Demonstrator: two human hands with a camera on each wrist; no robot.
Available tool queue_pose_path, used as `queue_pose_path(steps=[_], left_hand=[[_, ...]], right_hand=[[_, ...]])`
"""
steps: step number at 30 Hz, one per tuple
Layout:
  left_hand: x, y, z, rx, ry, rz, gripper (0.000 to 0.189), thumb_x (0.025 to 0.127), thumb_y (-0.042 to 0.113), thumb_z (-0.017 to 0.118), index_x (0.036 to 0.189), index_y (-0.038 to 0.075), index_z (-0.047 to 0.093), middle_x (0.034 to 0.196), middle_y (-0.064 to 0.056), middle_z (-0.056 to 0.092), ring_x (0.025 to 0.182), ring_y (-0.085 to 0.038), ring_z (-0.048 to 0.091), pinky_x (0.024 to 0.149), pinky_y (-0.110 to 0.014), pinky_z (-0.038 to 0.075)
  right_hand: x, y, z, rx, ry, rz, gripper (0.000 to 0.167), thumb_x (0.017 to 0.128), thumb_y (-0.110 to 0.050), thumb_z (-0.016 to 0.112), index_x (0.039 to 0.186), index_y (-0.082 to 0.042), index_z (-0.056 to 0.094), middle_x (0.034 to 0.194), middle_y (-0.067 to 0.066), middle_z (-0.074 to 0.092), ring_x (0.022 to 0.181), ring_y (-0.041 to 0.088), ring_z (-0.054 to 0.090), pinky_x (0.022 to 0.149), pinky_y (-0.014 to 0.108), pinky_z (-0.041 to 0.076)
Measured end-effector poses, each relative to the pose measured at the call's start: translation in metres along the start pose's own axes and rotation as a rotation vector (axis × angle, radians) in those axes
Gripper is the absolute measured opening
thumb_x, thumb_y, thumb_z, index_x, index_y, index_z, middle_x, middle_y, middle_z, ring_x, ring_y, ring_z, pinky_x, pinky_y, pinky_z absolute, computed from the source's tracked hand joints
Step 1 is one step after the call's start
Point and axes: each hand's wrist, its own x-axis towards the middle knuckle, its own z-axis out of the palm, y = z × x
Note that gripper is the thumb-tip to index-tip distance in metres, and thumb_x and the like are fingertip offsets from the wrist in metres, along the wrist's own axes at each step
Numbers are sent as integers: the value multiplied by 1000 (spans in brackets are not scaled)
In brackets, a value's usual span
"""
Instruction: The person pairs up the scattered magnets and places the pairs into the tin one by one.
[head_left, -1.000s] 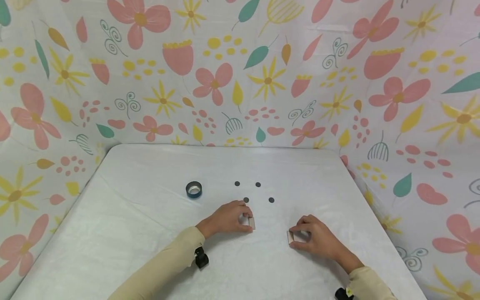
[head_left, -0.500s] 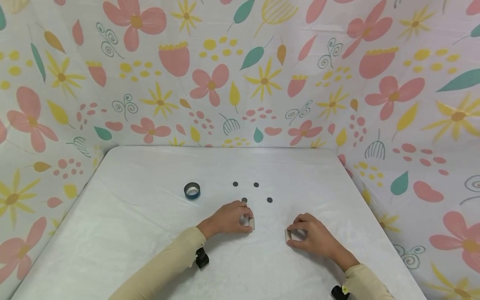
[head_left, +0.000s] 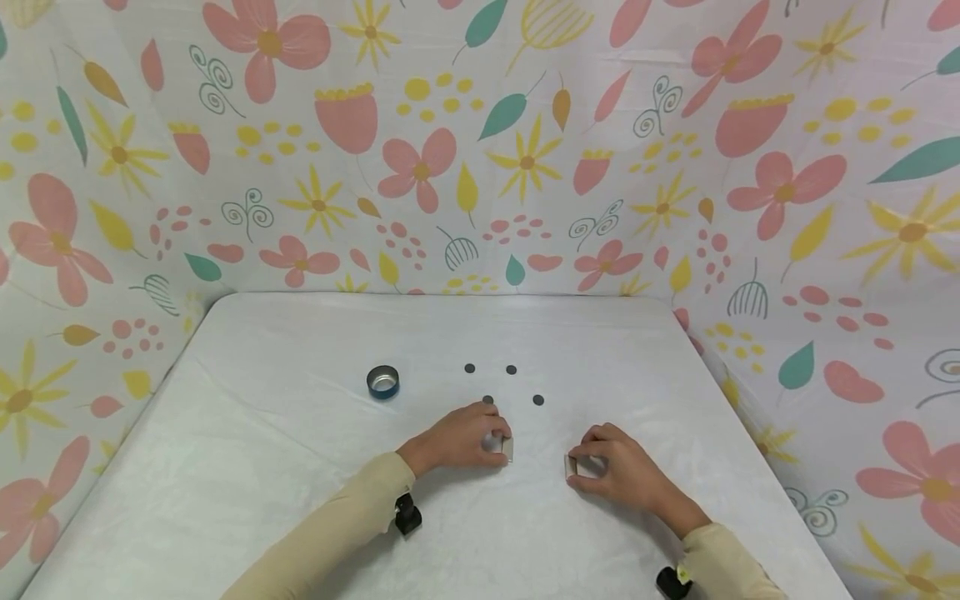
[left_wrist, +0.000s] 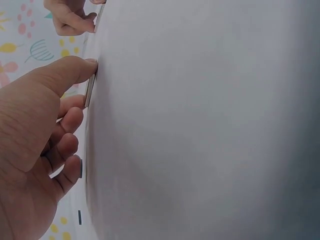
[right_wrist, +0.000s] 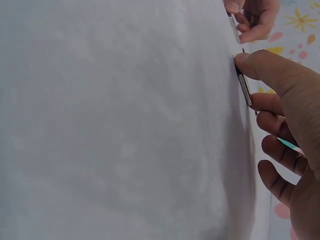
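In the head view my left hand (head_left: 459,437) pinches a small flat rectangular piece (head_left: 507,449), pale on top, between thumb and fingertips. Facing it from the right, my right hand (head_left: 626,471) pinches a similar flat piece (head_left: 572,467) by its opposite edges. A short gap of tablecloth separates the two. The left wrist view shows its piece (left_wrist: 90,90) edge-on, thin and low over the cloth. The right piece (right_wrist: 243,84) also shows edge-on, thin with a metallic-looking edge. Just beyond the left fingers lies a dark round disc (head_left: 488,400), partly covered by them.
More dark discs (head_left: 512,370) lie flat behind the hands, several in all. A small round open tin (head_left: 383,382), dark blue outside and silvery inside, stands to their left. White cloth covers the table (head_left: 225,433); floral fabric (head_left: 420,167) hangs around it.
The right hand has slid slightly left and the left hand slightly right, each with its piece, so the gap between the pieces is narrower. The head view has shifted a little.
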Motion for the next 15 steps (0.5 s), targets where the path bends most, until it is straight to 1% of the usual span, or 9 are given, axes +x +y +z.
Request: queue_pose_path(steps=[8,15], left_hand=[[5,-1,5,-3,12,61,30,91,36,77,116,20,75,105,11,62,95,-5,53,88,-20,46],[8,2,5,2,16,81,29,91,35,77,115,19,75,104,11,63,91,-4,52,85,-19,46]], right_hand=[[4,-1,4,-9,10,9,31,74,-36,93,99,-21,83,96,-16,60,88,1,50,75,27,50],[7,-5,3,-11,-4,22,31,76,-38,92,100,-21,82,96,-15,60,88,2,51,76,28,51]])
